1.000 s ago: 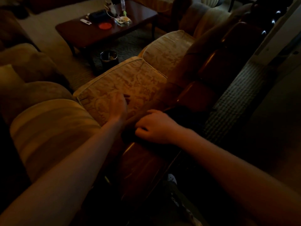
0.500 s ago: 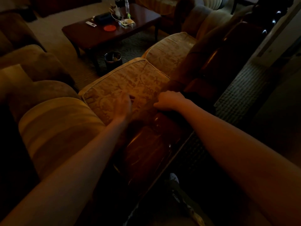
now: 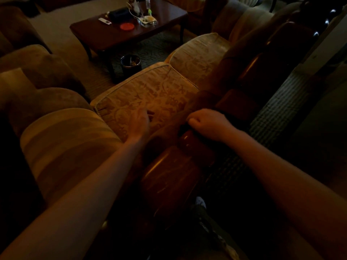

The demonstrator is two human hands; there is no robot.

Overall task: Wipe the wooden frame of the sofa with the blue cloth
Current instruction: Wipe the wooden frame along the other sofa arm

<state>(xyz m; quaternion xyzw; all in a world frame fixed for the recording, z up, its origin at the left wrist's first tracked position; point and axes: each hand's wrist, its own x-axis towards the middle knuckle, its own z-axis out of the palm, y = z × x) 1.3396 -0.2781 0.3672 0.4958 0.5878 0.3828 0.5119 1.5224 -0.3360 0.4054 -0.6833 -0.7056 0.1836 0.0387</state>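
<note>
Wooden frame (image 3: 169, 177) of the sofa runs glossy and dark from 6 o'clock toward 1 o'clock along the sofa back. Right hand (image 3: 208, 124) sits on its top edge near centre, fingers curled tight over something dark; whether that is the blue cloth is too dim to tell. Left hand (image 3: 139, 121) rests with relaxed fingers on the patterned seat cushion (image 3: 150, 94), just beside the frame. At 11 o'clock stands a coffee desk (image 3: 116, 36) carrying a red disc (image 3: 127, 26).

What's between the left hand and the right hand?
Head view: patterned seat cushion and the brown upholstered backrest top separate left hand from right hand.
</note>
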